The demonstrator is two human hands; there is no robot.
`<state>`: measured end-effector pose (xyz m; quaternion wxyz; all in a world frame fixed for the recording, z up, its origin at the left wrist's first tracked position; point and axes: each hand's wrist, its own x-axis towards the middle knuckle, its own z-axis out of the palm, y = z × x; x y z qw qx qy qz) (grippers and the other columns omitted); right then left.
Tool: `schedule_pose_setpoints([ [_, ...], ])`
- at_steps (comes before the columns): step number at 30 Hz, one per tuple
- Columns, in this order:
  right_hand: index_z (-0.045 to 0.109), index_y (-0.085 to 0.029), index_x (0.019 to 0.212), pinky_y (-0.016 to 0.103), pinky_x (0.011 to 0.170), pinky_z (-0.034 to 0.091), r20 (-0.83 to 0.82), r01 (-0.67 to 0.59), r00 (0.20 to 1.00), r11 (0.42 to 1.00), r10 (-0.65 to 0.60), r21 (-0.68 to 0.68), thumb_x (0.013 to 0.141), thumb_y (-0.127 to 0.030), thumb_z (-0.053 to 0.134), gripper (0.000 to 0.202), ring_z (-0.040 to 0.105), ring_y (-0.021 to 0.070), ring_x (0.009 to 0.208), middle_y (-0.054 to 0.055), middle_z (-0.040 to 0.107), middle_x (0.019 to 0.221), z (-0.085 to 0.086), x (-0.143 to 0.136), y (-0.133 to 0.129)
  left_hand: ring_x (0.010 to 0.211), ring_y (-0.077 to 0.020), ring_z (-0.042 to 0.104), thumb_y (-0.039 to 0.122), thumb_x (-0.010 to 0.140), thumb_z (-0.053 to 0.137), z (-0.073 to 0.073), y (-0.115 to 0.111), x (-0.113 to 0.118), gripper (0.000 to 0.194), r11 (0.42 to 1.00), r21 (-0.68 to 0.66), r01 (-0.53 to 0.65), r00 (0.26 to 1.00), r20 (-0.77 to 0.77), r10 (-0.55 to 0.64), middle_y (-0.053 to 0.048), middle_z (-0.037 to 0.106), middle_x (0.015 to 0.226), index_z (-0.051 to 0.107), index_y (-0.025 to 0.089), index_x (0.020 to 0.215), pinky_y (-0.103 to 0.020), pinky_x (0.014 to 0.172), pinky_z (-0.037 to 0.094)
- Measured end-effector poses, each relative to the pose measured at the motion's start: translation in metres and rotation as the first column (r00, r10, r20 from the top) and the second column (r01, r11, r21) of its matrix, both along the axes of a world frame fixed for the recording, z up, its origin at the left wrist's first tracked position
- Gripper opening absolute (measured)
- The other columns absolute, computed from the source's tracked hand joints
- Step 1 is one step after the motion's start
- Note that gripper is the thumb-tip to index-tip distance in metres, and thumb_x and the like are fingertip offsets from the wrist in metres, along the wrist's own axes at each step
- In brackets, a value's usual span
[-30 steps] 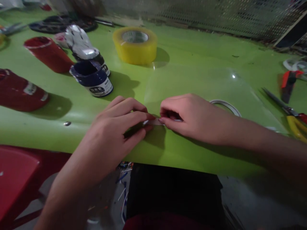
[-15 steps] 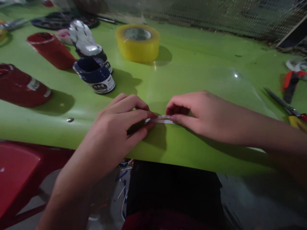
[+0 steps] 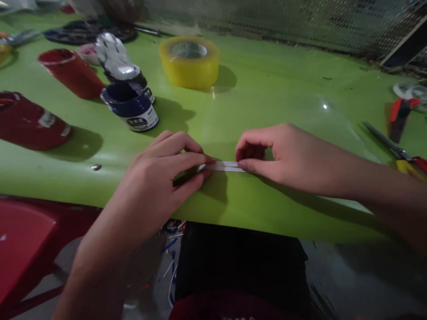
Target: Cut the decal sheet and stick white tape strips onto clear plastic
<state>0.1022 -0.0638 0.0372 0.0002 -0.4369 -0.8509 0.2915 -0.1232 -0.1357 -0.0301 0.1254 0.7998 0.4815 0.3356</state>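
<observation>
A thin white strip [image 3: 225, 166] lies just above the green table [image 3: 267, 209] near its front edge, with a narrow fold or slit line along its length. Its left end is pinched between the thumb and fingers of my left hand [image 3: 170, 166]. My right hand [image 3: 276, 155] grips the other end between thumb and curled fingers. Only the short middle stretch of the strip shows; both ends are partly covered by fingertips.
Beyond my left hand stand a dark blue paint jar [image 3: 140, 116], a silver-topped jar [image 3: 116, 60], and red containers [image 3: 71, 73] [image 3: 33, 122]. Yellow tape [image 3: 191, 66] sits farther back. Scissors [image 3: 388, 142] and a red-and-black cutter [image 3: 399, 118] lie right.
My right hand has shifted slightly right along the strip. The gap between the strip's two edges has narrowed, and it looks flatter. The whole view has moved a little.
</observation>
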Motion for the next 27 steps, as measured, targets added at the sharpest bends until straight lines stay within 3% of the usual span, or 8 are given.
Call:
schedule_pose_setpoints([
  [27,0.07,-0.02,0.078,0.03,0.059,0.034,-0.031,-0.02,0.999,0.999,0.022,0.035,0.087,-0.015,0.064,0.011,0.057,0.014,0.062,-0.001,0.067,0.069,-0.0035,-0.0002,-0.0003,0.095,-0.0173,0.061,0.024,0.099,0.061,0.0004,-0.0029,0.0008,0.011,1.0,-0.012,-0.015,1.0,-0.022,0.014,0.0,0.065,0.108,0.07,0.029,0.104,-0.037,0.079,0.05],
])
